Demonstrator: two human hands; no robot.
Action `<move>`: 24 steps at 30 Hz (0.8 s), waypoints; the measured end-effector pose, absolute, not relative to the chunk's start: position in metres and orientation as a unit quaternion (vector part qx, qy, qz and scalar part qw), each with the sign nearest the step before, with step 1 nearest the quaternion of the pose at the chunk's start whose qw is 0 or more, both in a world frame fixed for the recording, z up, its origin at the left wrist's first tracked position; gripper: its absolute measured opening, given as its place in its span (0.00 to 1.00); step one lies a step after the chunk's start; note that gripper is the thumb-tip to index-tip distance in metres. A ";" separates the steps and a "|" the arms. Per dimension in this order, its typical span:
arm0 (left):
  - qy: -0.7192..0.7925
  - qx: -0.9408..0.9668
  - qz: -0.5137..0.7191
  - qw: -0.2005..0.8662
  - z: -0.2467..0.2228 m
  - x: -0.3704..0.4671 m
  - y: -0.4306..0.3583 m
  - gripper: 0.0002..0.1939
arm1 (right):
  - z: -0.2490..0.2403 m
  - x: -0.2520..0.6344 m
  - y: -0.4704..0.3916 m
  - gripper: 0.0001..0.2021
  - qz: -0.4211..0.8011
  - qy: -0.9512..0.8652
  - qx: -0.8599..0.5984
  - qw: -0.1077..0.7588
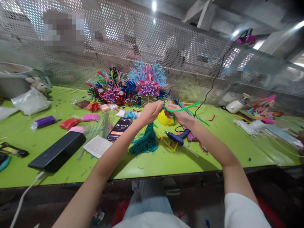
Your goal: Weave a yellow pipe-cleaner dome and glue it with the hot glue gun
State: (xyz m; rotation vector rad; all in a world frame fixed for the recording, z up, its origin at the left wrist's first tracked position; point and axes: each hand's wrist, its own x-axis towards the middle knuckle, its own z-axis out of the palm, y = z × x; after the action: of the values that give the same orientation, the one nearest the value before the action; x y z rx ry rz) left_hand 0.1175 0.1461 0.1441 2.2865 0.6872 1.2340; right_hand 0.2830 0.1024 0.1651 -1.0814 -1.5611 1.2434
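A bright green pipe cleaner (186, 108) runs between my hands above the middle of the table, its free end pointing right. My left hand (151, 112) is closed, the fingertips pinched at the pipe cleaner's left end. Around its bent part, the fingers of my right hand (180, 115) are curled, and a short green piece hangs below them. Behind my right hand is a yellow rounded object (166, 119), partly hidden. Below my hands lie a teal tassel of threads (146, 141) and a blue glue gun (180, 137).
A colourful pipe-cleaner flower headdress (148, 80) stands at the back against a perforated metal screen (190, 60). To the left are a phone (119, 129), a black power bank (58, 150) and coloured clay packets (70, 123). A white spray bottle (237, 104) stands at the right.
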 end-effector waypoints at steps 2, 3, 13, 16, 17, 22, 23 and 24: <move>0.245 0.801 0.477 0.267 0.146 0.117 0.147 0.20 | 0.175 0.284 0.106 0.19 0.457 -0.672 -0.432 0.391; 0.246 0.785 0.489 0.289 0.147 0.116 0.149 0.21 | 0.179 0.283 0.106 0.18 0.438 -0.691 -0.429 0.384; 0.270 0.654 0.449 0.546 0.146 0.117 0.161 0.30 | 0.198 0.279 0.112 0.10 0.437 -0.693 -0.476 0.320; 0.267 0.610 0.435 0.607 0.148 0.116 0.162 0.31 | 0.200 0.272 0.117 0.10 0.420 -0.708 -0.465 0.327; 0.267 0.599 0.435 0.618 0.149 0.116 0.162 0.31 | 0.201 0.268 0.118 0.11 0.409 -0.712 -0.465 0.333; 0.270 0.569 0.442 0.639 0.150 0.114 0.162 0.30 | 0.206 0.257 0.127 0.18 0.289 -0.743 -0.489 0.354; 0.273 0.563 0.441 0.643 0.151 0.115 0.162 0.29 | 0.206 0.256 0.129 0.18 0.249 -0.754 -0.488 0.362; 0.276 0.556 0.442 0.648 0.151 0.115 0.161 0.29 | 0.206 0.255 0.131 0.18 0.216 -0.766 -0.481 0.369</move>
State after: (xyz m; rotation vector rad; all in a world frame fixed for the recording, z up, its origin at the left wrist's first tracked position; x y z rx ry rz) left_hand 0.1146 0.1611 0.1506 1.2632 0.6265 1.0044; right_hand 0.2553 0.1306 0.2058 -1.2337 -1.9662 0.5552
